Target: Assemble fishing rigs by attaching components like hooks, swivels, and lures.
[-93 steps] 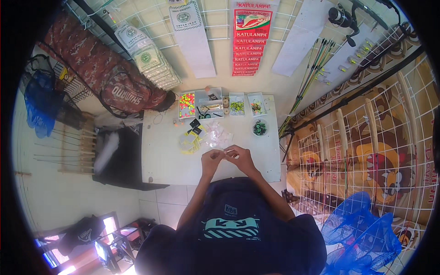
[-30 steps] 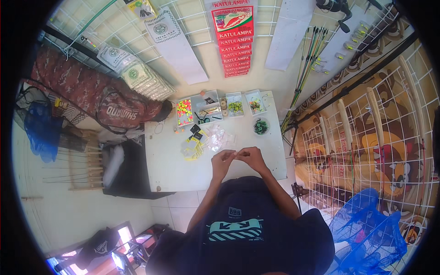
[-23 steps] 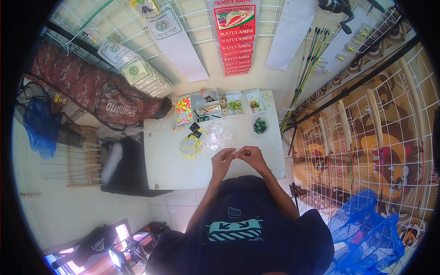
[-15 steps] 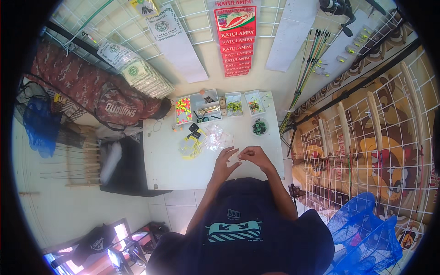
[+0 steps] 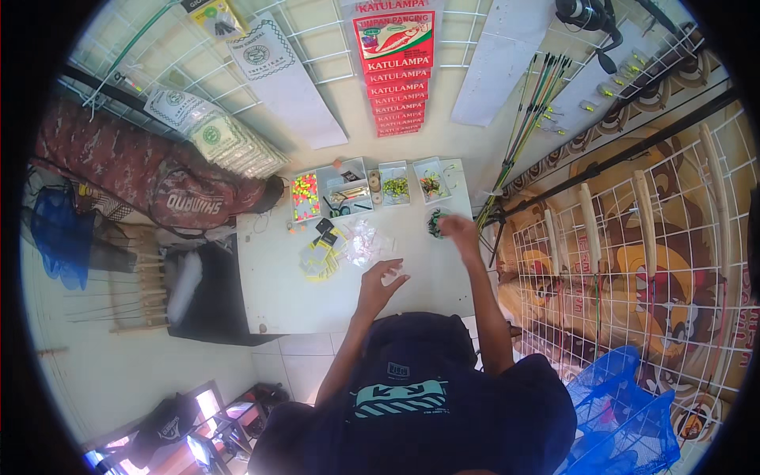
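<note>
My left hand (image 5: pixel 381 288) hovers over the near part of the white table (image 5: pixel 277 294), its thumb and fingers curved and apart. Nothing I can make out lies between them. Farther right, my right hand (image 5: pixel 461 233) reaches to the small round tub (image 5: pixel 435 224) of dark green pieces and hides part of it. Motion blurs its fingers, so I cannot see whether they hold anything. Left of the hands lie small clear plastic bags (image 5: pixel 366 242), with yellow-edged packets (image 5: pixel 319 261) and black cards (image 5: pixel 325 231) beside them.
Along the table's back stand a tray of pink and yellow beads (image 5: pixel 305 199), a divided white box (image 5: pixel 348 176), and white trays of yellow-green (image 5: pixel 395 188) and mixed small parts (image 5: pixel 431 184). Thin rods (image 5: pixel 532 131) lean at the right. A camouflage bag (image 5: pixel 170 178) lies left.
My hands have come apart. The right one has moved away and to the right, to the tub; the left one has shifted slightly left and nearer. The view has shifted a little.
</note>
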Tool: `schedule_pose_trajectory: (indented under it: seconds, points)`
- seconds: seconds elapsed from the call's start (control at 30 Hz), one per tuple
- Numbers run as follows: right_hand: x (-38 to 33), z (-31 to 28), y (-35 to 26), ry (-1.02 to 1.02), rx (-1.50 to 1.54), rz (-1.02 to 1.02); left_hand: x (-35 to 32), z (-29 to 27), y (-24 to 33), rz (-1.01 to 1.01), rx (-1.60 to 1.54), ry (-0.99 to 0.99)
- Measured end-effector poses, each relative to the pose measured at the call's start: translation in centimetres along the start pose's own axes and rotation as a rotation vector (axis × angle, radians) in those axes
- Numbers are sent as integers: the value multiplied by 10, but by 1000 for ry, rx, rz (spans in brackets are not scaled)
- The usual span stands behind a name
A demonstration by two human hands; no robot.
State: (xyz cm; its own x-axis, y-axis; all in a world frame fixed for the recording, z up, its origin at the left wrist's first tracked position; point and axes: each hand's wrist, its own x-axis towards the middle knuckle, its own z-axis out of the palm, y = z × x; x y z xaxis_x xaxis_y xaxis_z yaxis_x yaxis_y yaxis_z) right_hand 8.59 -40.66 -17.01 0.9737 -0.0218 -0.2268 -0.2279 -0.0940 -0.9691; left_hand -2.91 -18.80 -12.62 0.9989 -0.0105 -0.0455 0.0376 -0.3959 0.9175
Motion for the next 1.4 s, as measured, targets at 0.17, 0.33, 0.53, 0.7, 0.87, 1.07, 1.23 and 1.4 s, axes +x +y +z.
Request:
schedule_pose_trajectory:
  seconds: [0.17,0.33,0.53,0.7,0.87,1.07,1.23,1.4]
  points:
    - [100,-29,43,392,-119,-59,5,-8,0,-26,-9,-3]
    - [135,-13,52,487,-416,67,10,-14,3,-59,-39,-6]
    - [159,-10,73,633,-511,-86,23,-18,1,-84,-28,-3]
    - [156,-9,68,538,-494,-107,28,-20,-7,-107,-59,9]
    - [144,-14,42,271,12,-102,27,-20,-13,-115,-73,-1]
    - [151,-16,33,208,-231,-206,28,-18,-8,-124,-58,2]
    - [183,-21,47,383,-647,-381,30,-20,-8,-113,-62,0]
    - [186,-15,60,323,-758,-332,28,-25,-12,-183,-28,11]
